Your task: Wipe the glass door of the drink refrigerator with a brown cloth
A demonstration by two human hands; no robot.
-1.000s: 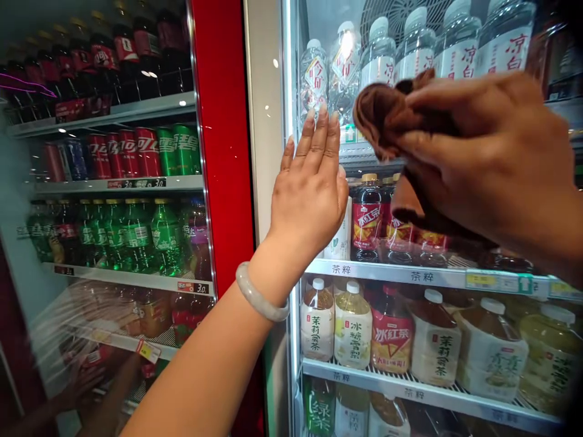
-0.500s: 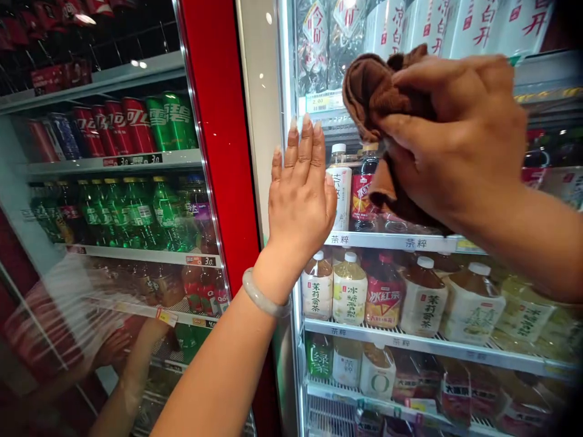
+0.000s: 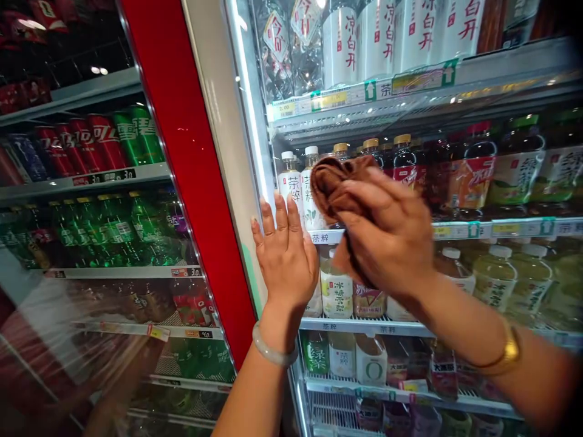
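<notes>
My left hand [image 3: 286,261] lies flat with straight fingers against the glass door near the left edge of the lit drinks cooler. A pale bangle circles that wrist. In my right hand [image 3: 392,224] is a bunched brown cloth [image 3: 330,182], gripped between thumb and fingers in front of the glass. Part of the cloth hangs below the fingers. Behind it stand white-labelled tea bottles [image 3: 288,176], partly covered by the hand and cloth. A gold band [image 3: 511,346] is on my right wrist.
Left of the cooler's pale frame [image 3: 214,121] is a red-framed cooler [image 3: 168,91] holding cans and green bottles [image 3: 118,224]. Water bottles [image 3: 341,42] line the upper shelf on the right. Reflections of a person show in the left glass.
My right hand has moved down and slightly left with the brown cloth. The view has shifted, showing more of the right-hand cooler. My left hand still lies flat, lower in the picture.
</notes>
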